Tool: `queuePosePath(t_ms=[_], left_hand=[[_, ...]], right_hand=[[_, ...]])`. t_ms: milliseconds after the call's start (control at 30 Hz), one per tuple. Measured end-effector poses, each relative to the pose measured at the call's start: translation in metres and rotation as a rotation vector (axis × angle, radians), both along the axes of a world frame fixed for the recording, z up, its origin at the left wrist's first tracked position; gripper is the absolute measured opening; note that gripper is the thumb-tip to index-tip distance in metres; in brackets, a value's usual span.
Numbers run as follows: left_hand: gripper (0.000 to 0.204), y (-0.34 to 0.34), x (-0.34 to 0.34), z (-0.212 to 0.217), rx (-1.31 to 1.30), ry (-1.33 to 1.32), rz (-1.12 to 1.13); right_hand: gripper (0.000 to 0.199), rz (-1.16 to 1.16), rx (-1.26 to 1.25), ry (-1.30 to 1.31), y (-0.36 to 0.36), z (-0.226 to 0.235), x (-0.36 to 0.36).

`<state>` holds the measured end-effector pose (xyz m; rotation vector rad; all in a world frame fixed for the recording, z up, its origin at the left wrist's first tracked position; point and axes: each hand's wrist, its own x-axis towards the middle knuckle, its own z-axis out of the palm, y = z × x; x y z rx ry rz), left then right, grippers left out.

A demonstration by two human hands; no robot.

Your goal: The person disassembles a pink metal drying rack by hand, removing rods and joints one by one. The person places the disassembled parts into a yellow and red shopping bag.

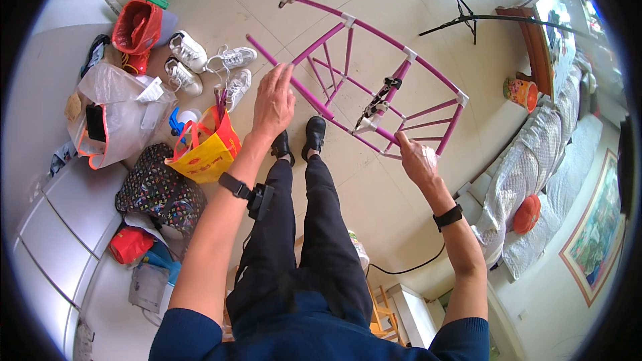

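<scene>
Purple tube frame [403, 72], upper middle of the picture, tilted against the pale tiled floor [394, 207], and we had both hands at work on it! Our right hand [418, 160] was curled tight round a thick tube near the lower right corner; our left hand [273, 101] lay across a loose-looking thick tube [311, 98] on the other side, fingers close together, though whether the thumb closed beneath it we couldn't tell, nor whether that tube was joined on. What the handling called for, we judged, was a firm right hand as anchor, a straight, patient left, and pressure along the tubes, since any twist might have strained the joints. And what a look it had! Slim purple rods fanned like ribs at both ends, white joints [410, 53] marked the corners, a black-and-white wrapping [378, 101] hugged the middle, and one long arm reached upper left to an elbow fitting [287, 0].
</scene>
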<state>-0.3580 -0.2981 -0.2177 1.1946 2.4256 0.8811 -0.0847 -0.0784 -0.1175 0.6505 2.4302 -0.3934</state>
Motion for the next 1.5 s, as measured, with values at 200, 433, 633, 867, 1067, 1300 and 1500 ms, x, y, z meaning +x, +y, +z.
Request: queuePosePath(t_ms=[200,433,633,867,1067,1300,1500], left_hand=[[0.063,-0.023,0.016,-0.044,-0.135,-0.657,0.755],[0.058,-0.034,0.037,-0.058,0.133,-0.522,0.774],[0.031,-0.048,-0.009,-0.079,-0.392,0.240,-0.525],[0.030,-0.031,-0.004,-0.092,-0.384,0.171,-0.834],[0.029,-0.035,-0.001,-0.100,-0.391,0.213,-0.860],[0.029,-0.037,0.001,-0.088,-0.374,0.235,-0.806],[0.033,-0.041,0.016,-0.083,-0.389,0.179,-0.710]], right_hand=[[0.029,-0.020,-0.028,-0.045,-0.014,-0.017,0.022],[0.020,-0.084,-0.095,-0.075,-0.024,-0.069,0.094],[0.013,-0.144,-0.021,-0.145,-0.009,-0.122,0.148],[0.014,-0.181,0.075,-0.039,-0.013,-0.158,0.168],[0.018,-0.279,0.110,0.024,-0.020,-0.167,0.165],[0.037,-0.565,-0.196,0.560,-0.061,-0.103,0.066],[0.035,-0.268,-0.540,0.080,-0.095,-0.141,0.002]])
